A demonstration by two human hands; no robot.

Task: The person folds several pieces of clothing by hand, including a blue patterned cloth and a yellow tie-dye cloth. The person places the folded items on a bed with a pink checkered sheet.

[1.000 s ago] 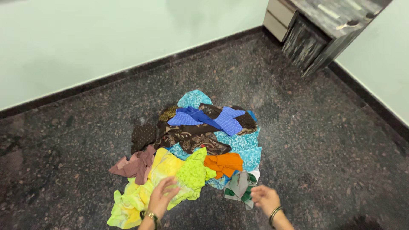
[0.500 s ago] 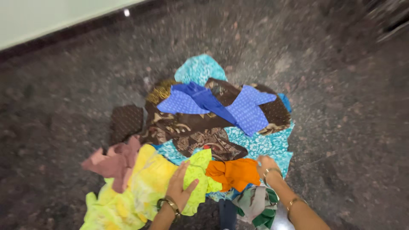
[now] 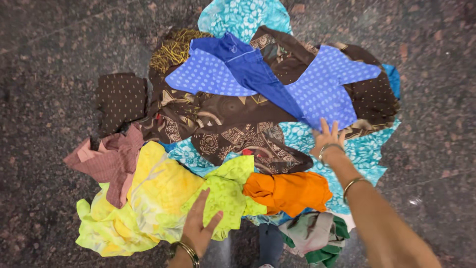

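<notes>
A heap of clothes lies on the dark speckled floor (image 3: 49, 74). My left hand (image 3: 199, 226) rests flat, fingers spread, on a yellow-green garment (image 3: 163, 198) at the heap's near edge. My right hand (image 3: 327, 138) reaches across to the lower edge of a blue dotted garment (image 3: 317, 94) and touches it; whether the fingers grip it I cannot tell. Under the blue piece lie a brown patterned cloth (image 3: 223, 129) and a turquoise floral cloth (image 3: 243, 15). An orange garment (image 3: 287, 191) sits between my arms.
A pink checked shirt (image 3: 111, 159) and a brown dotted piece (image 3: 119, 97) lie at the heap's left. A green-and-white garment (image 3: 317, 238) lies close to me. Stone floor surrounds the heap on all sides.
The view has closed in on the heap. My right hand moved from the near edge forward to the blue dotted garment. My left hand stayed on the yellow-green garment.
</notes>
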